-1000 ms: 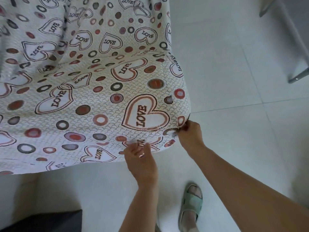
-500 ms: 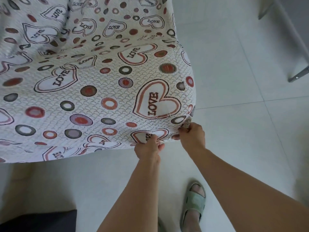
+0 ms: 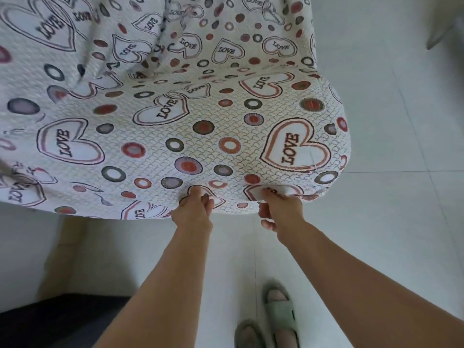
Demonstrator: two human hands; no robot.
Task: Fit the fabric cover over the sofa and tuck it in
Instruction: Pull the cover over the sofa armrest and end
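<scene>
A white fabric cover (image 3: 200,116) printed with "LOVE" hearts and coloured rings lies stretched over the sofa, which is hidden beneath it. The cover wraps the rounded front right corner (image 3: 336,136) and hangs over the front edge. My left hand (image 3: 194,209) pinches the cover at the lower front edge, fingers closed on the cloth. My right hand (image 3: 278,209) grips the same hem a little to the right, near the corner. Loose folds bunch at the upper left of the seat.
Pale floor tiles (image 3: 401,222) spread to the right and in front of the sofa. My two feet in green slippers (image 3: 278,312) stand below. A dark object (image 3: 50,322) lies at the bottom left, and a metal furniture leg (image 3: 439,36) shows at the top right.
Both hands have shifted left along the front hem and stay closed on the cloth. The view has moved right to left, so more of the seat shows.
</scene>
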